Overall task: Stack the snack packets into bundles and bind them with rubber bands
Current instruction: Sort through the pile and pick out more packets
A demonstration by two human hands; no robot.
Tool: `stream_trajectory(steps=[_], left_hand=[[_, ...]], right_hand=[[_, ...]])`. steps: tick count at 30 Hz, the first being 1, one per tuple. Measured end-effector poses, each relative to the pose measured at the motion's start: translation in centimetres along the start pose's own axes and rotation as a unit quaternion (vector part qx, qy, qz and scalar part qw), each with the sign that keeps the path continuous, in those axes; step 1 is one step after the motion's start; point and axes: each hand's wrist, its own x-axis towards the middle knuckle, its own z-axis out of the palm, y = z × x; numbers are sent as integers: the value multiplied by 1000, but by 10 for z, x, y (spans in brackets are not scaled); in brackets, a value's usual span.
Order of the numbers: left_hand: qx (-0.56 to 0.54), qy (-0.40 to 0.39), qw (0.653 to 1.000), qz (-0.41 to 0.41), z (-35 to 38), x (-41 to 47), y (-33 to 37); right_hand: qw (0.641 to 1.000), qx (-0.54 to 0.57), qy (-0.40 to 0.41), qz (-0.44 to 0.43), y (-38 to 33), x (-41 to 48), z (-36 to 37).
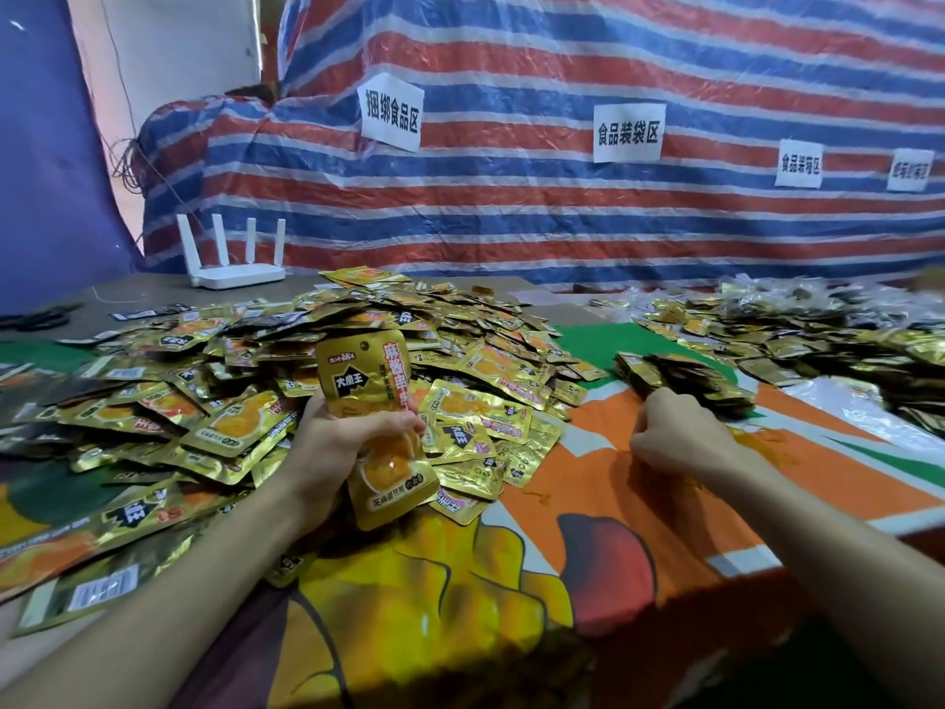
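The left hand (337,442) grasps a stack of snack packets (358,371) around its middle and holds it upright with the edges aligned. I judge this is so that a band can slide over the free top end. The packets are flat foil pouches, golden and glossy, surely slippery against each other, so a firm squeeze is needed. At 11 o'clock from this hand lies the big loose heap (434,319) of the same pouches.

The right hand (670,437) rests on the printed cloth (588,529) with its fingers curled; whether it pinches something I cannot tell. At its 3 o'clock lies a tangle of thin orange rubber bands (762,445) — probably what it reaches for. Darker stacked packets (680,373) lie at its 12 o'clock.
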Motion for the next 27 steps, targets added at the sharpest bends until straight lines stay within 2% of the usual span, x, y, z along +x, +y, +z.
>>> stream_trajectory(steps=[3,7,8,11,14,18,22,23,27], left_hand=[[-8,-3,1000,-5,-5,1,2],[-67,-16,997,-40,-7,2,5],[-82,-23,995,-57,-8,4,5],[-130,-48,987,-80,-9,4,7],[-186,-48,977,-89,-10,5,9],[-185,-21,978,-97,-16,8,16],[-164,-2,980,-114,-21,10,19],[-154,-6,980,-125,-22,9,19],[-85,-19,982,-168,-20,10,17]], right_hand=[[1000,14,1,17,-1,-1,-4],[985,97,142,-31,-9,-2,-12],[977,138,154,-53,-16,-5,-13],[946,294,89,-106,-49,-16,-16],[898,417,-1,-142,-86,-28,-10],[808,546,-97,-198,-134,-34,13],[733,633,-124,-215,-164,-36,42],[732,635,-110,-223,-167,-36,47],[774,565,12,-285,-166,-35,58]])
